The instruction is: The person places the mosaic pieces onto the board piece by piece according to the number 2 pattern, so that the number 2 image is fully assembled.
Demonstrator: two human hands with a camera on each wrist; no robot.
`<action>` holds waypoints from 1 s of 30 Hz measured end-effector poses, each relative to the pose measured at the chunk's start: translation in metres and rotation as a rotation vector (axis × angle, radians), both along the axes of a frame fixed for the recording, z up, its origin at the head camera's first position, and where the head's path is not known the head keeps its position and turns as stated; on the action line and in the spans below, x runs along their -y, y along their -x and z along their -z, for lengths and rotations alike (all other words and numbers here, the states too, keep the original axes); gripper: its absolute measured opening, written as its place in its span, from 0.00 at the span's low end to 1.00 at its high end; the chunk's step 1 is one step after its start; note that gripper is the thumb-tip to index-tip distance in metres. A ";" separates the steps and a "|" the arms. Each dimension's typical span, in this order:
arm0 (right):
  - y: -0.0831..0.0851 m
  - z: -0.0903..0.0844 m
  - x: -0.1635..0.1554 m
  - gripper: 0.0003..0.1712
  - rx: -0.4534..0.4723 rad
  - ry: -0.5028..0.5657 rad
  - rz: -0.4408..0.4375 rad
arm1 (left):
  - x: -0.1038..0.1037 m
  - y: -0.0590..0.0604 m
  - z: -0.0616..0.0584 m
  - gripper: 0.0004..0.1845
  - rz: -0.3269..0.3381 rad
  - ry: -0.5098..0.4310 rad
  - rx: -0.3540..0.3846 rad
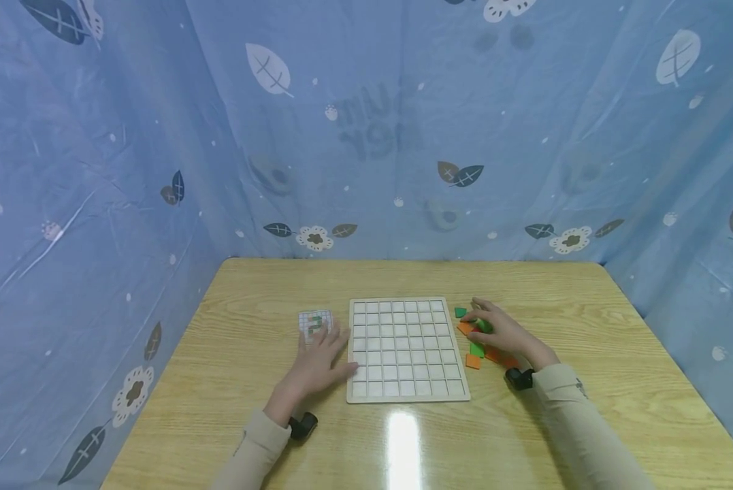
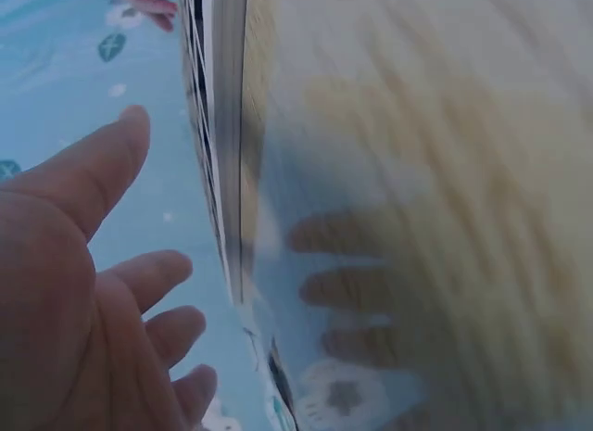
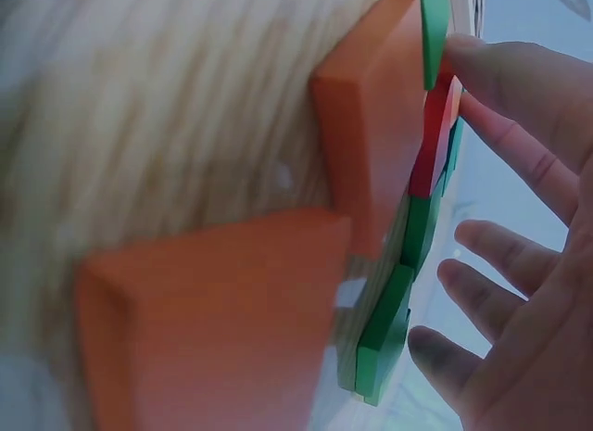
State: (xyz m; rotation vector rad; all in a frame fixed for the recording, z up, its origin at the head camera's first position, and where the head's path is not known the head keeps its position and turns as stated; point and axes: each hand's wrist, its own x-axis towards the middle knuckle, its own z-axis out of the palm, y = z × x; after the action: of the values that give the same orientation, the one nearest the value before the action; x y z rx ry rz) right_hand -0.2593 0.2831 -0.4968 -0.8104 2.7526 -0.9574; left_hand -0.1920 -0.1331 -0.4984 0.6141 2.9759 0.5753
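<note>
A white wooden grid board [image 1: 405,350] lies on the table, with square cells. My left hand [image 1: 318,361] is spread at its left side, the thumb reaching over the board's edge. Beneath those fingertips, partly covered, is a small pattern card [image 1: 313,320] with green squares printed on a grid. To the right of the board my right hand [image 1: 502,332] hovers over a loose group of coloured tiles, fingers extended. Among them are an orange tile [image 1: 473,361], a green tile [image 1: 461,312] and a red tile [image 3: 432,139]. Whether the right thumb touches a tile I cannot tell.
The wooden table [image 1: 268,286] is bordered by a blue patterned curtain [image 1: 397,136] at the back and both sides. Black wrist cameras are strapped on both arms. A bright reflection lies on the table in front of the board.
</note>
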 end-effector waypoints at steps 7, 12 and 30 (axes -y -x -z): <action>0.002 0.004 0.003 0.19 -0.089 -0.045 -0.013 | -0.003 -0.008 0.000 0.40 0.041 0.018 0.025; 0.003 0.005 0.003 0.18 -0.082 -0.036 -0.008 | -0.002 -0.015 -0.003 0.41 0.065 0.036 0.057; 0.012 0.004 0.011 0.12 -0.092 -0.052 -0.006 | -0.002 -0.025 0.002 0.40 0.095 0.014 0.132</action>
State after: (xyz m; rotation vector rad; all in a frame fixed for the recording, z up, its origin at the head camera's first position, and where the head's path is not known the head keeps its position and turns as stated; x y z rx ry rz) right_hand -0.2709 0.2720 -0.5003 -0.8749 2.8384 -0.8639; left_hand -0.1673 -0.1313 -0.5001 0.6841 2.8090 0.5644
